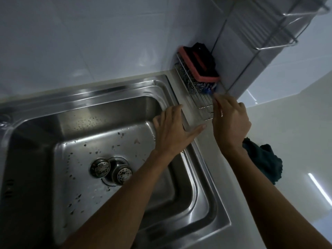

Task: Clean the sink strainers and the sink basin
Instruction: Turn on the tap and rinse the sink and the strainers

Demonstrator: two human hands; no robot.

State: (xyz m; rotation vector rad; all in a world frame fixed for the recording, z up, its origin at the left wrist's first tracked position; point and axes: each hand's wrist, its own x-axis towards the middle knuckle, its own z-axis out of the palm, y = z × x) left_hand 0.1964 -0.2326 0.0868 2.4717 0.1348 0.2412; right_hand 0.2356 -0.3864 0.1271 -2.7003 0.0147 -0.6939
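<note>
Tool selection ahead of scrubbing. Left hand (172, 130) lies flat and spread on the right rim of the stainless sink basin (86, 108), holding nothing. Right hand (231, 123), fingers curled, is at the near end of the wire caddy (203, 106), centre-right of frame. Whether it pinches anything cannot be told. Caddy contents: pink sponge (199, 69) with a black abrasive face, coiled steel wool (192, 81), a blue scourer (209, 90). Two round perforated strainers (100, 167) sit side by side at the drain, lower left of centre, both speckled with residue; dark flecks dot the basin's brushed floor and back wall. Judged next move — a firm pinch to lift one scrubber clear of the wires, then down to the strainers. Crumpled dark-teal cloth (265, 162) lies on the glossy counter at right.
</note>
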